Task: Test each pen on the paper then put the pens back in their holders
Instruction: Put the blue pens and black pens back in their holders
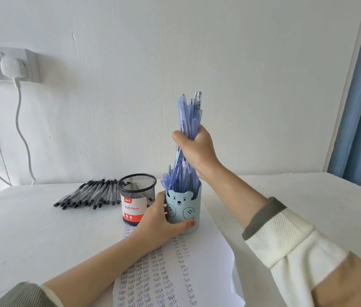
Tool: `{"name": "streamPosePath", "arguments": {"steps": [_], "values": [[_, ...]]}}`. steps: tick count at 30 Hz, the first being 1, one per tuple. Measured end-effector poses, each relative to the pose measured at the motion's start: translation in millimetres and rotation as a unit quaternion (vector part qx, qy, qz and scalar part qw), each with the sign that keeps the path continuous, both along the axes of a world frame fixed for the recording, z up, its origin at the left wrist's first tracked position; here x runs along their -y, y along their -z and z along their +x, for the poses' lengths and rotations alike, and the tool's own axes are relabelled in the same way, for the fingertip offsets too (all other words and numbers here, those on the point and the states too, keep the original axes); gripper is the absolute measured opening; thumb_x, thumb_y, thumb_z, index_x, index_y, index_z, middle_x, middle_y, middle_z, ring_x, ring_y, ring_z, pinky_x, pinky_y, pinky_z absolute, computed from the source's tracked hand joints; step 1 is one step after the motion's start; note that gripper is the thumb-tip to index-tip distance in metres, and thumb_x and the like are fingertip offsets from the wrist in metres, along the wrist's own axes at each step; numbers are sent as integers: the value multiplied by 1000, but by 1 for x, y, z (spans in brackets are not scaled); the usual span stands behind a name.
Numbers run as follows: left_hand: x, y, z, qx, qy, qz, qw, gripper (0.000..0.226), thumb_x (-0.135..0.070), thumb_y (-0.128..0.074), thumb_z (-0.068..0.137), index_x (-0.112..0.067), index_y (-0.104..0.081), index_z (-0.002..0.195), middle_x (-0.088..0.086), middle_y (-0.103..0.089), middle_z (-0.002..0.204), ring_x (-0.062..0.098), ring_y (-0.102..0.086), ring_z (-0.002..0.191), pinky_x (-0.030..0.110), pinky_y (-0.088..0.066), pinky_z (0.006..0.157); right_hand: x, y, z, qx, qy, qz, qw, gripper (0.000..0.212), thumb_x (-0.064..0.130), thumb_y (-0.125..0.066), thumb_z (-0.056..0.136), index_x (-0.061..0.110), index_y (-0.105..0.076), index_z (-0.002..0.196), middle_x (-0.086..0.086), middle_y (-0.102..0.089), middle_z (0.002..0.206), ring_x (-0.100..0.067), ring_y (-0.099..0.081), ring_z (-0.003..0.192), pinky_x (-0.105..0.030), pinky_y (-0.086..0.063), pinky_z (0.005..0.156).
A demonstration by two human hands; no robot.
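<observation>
Clutching a bundle of blue pens [189, 116] upright in the tightly curled right grip [197, 151], tips already inside the bear cup [184, 207] on the paper [208, 262], probably to drop together, while clasping that cup low with the left grip [155, 220] against tipping, leaving the black pens [88, 193] on the surface [31, 229] beside the mesh holder [137, 196].

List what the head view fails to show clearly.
Head view: lower ends of the bundle of translucent blue plastic pens, hidden by the right hand gripping it and the pale blue bear-faced cup.
Head view: fingers of the left hand, hidden behind that cup; only the thumb shows.
Head view: contents of the black wire-mesh holder, obscured by its mesh.
Head view: handwritten white paper sheet, cut off by the bottom edge.
</observation>
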State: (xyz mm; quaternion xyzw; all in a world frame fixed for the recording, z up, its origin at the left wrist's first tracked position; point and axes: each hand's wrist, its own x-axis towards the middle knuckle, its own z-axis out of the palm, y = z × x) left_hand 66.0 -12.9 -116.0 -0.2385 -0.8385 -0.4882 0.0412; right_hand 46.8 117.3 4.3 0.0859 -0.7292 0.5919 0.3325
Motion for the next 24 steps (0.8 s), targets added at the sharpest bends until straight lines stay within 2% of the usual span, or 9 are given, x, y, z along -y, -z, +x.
{"name": "streamPosePath", "arguments": {"steps": [3,6,9,12,14,16,18,21,24], "values": [[0,1,-2,2,3,3,1000,72,-48,-86,63,-29,-45,118,-16,-64,106,-4,-60,96,5,-48,72,-5,0,-2,4,15,11,1000,16,16,-65,82,6,-53,82,-6,-52,67,-13,-45,58,-27,-40,55],[1,2,-2,2,6,6,1000,74,-48,-86,63,-30,-44,121,-17,-64,108,-5,-60,97,4,-47,72,-4,2,-2,9,14,27,999,31,25,-63,73,-1,-57,90,-25,-63,80,-21,-56,64,-38,-49,58],[1,2,-2,3,7,7,1000,72,-45,-87,64,-31,-44,119,-17,-65,105,-11,-60,91,3,-46,70,-2,4,0,8,1,52,999,20,20,-67,76,15,-52,89,-10,-61,71,-29,-69,66,-41,-54,58],[0,1,-2,5,6,11,1000,69,-42,-88,64,-30,-46,117,-15,-66,103,-15,-58,88,4,-46,69,1,14,5,9,-3,55,998,21,14,-70,80,21,-53,89,1,-61,73,-26,-70,67,-38,-56,62],[-1,2,-3,5,6,11,1000,69,-43,-88,63,-31,-46,117,-16,-66,104,-13,-60,88,5,-47,70,1,26,7,13,17,46,999,18,17,-72,80,19,-54,85,0,-58,72,-26,-61,60,-36,-52,57],[0,2,-2,4,5,12,1000,70,-42,-88,63,-32,-45,117,-15,-66,104,-11,-60,90,5,-47,71,0,35,8,10,31,22,999,20,18,-72,81,18,-51,80,5,-51,65,-13,-47,53,-25,-42,52],[0,2,-2,1,4,12,1000,69,-43,-88,63,-31,-46,117,-15,-66,104,-10,-61,90,5,-47,71,-1,41,9,7,34,6,999,22,18,-72,81,18,-51,80,8,-49,64,-7,-44,52,-20,-40,51],[0,1,-1,2,6,12,1000,69,-41,-88,64,-29,-46,117,-16,-66,103,-14,-60,88,5,-47,70,-2,46,13,27,21,14,999,23,22,-76,78,17,-55,86,8,-55,68,-6,-51,56,-22,-45,56],[0,1,0,3,4,12,1000,67,-41,-88,64,-29,-46,116,-16,-65,102,-14,-59,88,3,-45,68,-3,48,17,60,-12,1,998,41,30,-82,77,20,-55,106,9,-60,88,-4,-60,77,-22,-47,70]]}}
